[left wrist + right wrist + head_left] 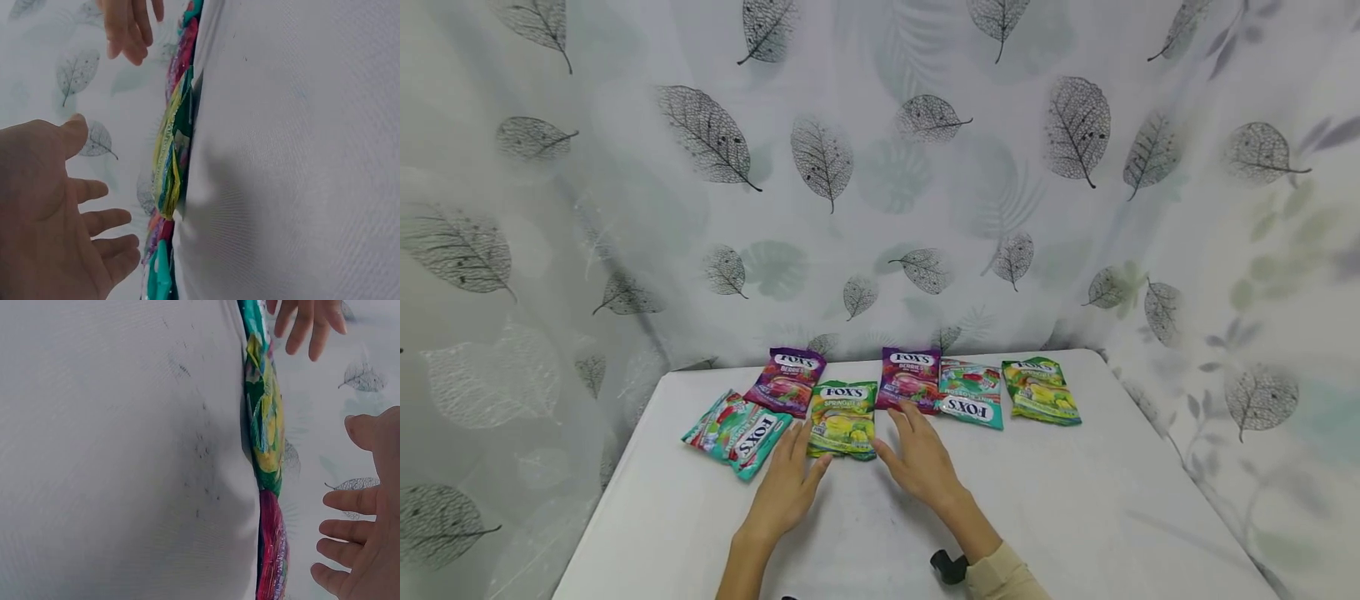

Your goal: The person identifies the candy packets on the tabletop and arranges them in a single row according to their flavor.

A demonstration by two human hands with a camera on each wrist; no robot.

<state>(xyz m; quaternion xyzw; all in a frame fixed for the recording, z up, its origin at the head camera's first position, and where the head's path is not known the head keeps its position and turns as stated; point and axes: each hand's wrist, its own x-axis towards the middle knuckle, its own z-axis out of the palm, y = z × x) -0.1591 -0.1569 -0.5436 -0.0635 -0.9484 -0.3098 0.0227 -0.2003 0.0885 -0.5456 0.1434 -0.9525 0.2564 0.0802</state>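
A yellow-green Fox's candy bag (842, 419) lies flat on the table between my two hands. My left hand (784, 487) is at its left side, fingers extended and thumb spread, holding nothing. On the other side is my right hand (921, 458), also with straight, spread fingers and nothing in it. Both wrist views show the hands raised above the table, with the yellow-green bag (172, 150) seen edge-on. Left of my left hand lies a teal Fox's bag (737, 433). Behind my right fingertips is a purple berries bag (908, 377).
Another purple bag (786, 379) touches the back of the left teal one. To the right lie a second teal bag (972, 392), turned upside down, and another yellow-green bag (1041, 390). A leaf-print curtain (880, 208) stands behind the white table (1075, 517).
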